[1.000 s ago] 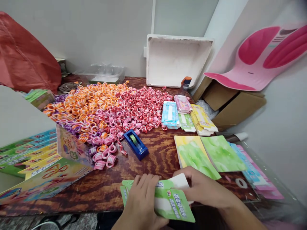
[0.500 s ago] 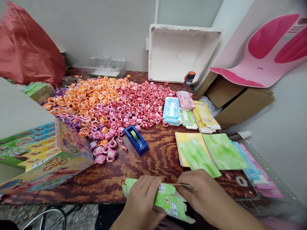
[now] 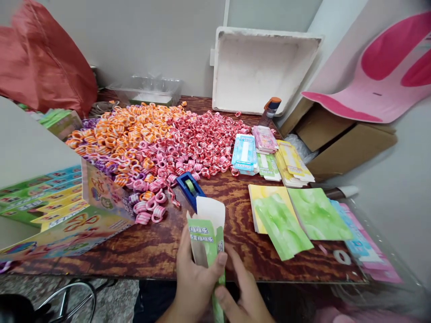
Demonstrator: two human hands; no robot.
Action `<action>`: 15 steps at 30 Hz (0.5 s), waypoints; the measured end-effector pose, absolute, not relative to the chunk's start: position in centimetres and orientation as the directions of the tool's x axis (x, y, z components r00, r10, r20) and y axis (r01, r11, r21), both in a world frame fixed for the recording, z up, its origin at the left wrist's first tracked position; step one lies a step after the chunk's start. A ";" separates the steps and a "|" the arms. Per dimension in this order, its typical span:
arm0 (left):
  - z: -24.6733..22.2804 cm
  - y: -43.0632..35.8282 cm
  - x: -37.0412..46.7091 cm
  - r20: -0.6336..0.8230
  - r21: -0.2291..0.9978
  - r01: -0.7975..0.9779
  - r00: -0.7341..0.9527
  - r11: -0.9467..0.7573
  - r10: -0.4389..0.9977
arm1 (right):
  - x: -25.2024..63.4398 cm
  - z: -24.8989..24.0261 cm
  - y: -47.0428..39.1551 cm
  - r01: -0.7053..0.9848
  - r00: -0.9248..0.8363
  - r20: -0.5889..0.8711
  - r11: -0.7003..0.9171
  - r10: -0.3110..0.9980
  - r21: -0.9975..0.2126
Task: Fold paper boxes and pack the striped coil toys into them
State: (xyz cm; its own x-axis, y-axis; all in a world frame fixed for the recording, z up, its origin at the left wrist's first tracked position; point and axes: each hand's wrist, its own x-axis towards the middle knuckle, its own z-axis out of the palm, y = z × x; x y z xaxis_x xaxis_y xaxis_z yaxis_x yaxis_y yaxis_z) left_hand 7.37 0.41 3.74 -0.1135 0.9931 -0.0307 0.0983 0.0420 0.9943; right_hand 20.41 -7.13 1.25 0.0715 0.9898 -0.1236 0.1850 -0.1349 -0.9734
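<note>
A small green cardboard box [image 3: 201, 233] with a window stands upright over the table's front edge, its white top flap raised. My left hand [image 3: 196, 273] wraps around it from the left, thumb across the front. At its lower right side my right hand [image 3: 240, 287] grips the same box with thumb and fingers. Behind the box sits a blue tape dispenser [image 3: 187, 186], partly hidden by the flap. Green printed sheets [image 3: 283, 226] lie to the right of my hands, over a yellow stack [image 3: 257, 202].
A wide heap of striped twisted rings [image 3: 151, 139] covers the back left. Flat box stacks in blue [image 3: 244, 152], pink and yellow lie at right. A display carton [image 3: 107, 193] holds boxes at left. Behind are a white foam box [image 3: 262, 72] and a bottle [image 3: 269, 110].
The green box has turned from lying sideways to upright, with its flap up. My right hand has moved left and down onto the box. The view has shifted slightly.
</note>
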 end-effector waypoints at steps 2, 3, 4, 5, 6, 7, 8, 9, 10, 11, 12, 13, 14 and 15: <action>3.2 0.7 7.9 0.072 0.989 0.142 -0.177 -0.047 0.982 | 18.4 -0.3 -8.1 0.213 0.227 -0.116 -0.165 0.967 -0.963; 2.9 0.7 8.1 0.108 0.984 0.157 -0.179 -0.080 0.978 | 17.9 -0.7 -8.4 0.231 0.278 -0.121 -0.189 0.953 -0.955; 2.8 0.7 8.2 0.129 0.981 0.161 -0.160 -0.103 0.979 | 17.5 -1.0 -8.6 0.245 0.309 -0.131 -0.212 0.942 -0.946; 2.6 0.5 8.2 0.134 0.982 0.154 -0.132 -0.114 0.982 | 17.4 -1.1 -8.7 0.251 0.325 -0.143 -0.232 0.935 -0.940; 2.6 0.3 8.2 0.124 0.985 0.135 -0.099 -0.110 0.987 | 17.5 -1.1 -8.8 0.248 0.332 -0.154 -0.243 0.931 -0.938; 2.6 0.0 8.2 0.100 0.990 0.107 -0.062 -0.093 0.993 | 17.7 -1.1 -8.8 0.240 0.334 -0.156 -0.243 0.930 -0.940; 2.7 -0.3 8.1 0.061 0.996 0.068 -0.028 -0.059 0.998 | 17.9 -1.0 -8.8 0.229 0.335 -0.154 -0.239 0.930 -0.944; 2.9 -0.6 8.1 0.006 1.000 0.022 0.008 -0.006 1.000 | 18.1 -0.8 -8.7 0.219 0.335 -0.155 -0.236 0.930 -0.947; 3.1 -0.8 8.0 -0.054 0.998 -0.022 0.045 0.055 0.998 | 18.3 -0.7 -8.7 0.210 0.326 -0.158 -0.235 0.932 -0.949; 3.3 -1.1 8.0 -0.104 0.993 -0.055 0.079 0.108 0.992 | 18.5 -0.6 -8.7 0.204 0.311 -0.165 -0.236 0.936 -0.950; 3.5 -1.2 7.9 -0.135 0.987 -0.076 0.110 0.144 0.985 | 18.7 -0.5 -8.7 0.203 0.293 -0.174 -0.239 0.940 -0.950; 3.7 -1.4 7.9 -0.143 0.984 -0.084 0.136 0.155 0.980 | 18.9 -0.4 -8.6 0.206 0.277 -0.180 -0.241 0.944 -0.948; 3.8 -1.5 7.8 -0.126 0.987 -0.077 0.150 0.139 0.981 | 19.0 -0.3 -8.6 0.210 0.264 -0.179 -0.238 0.948 -0.948; 3.9 -1.6 7.7 -0.093 0.993 -0.059 0.156 0.103 0.983 | 19.0 -0.2 -8.6 0.213 0.253 -0.172 -0.228 0.952 -0.950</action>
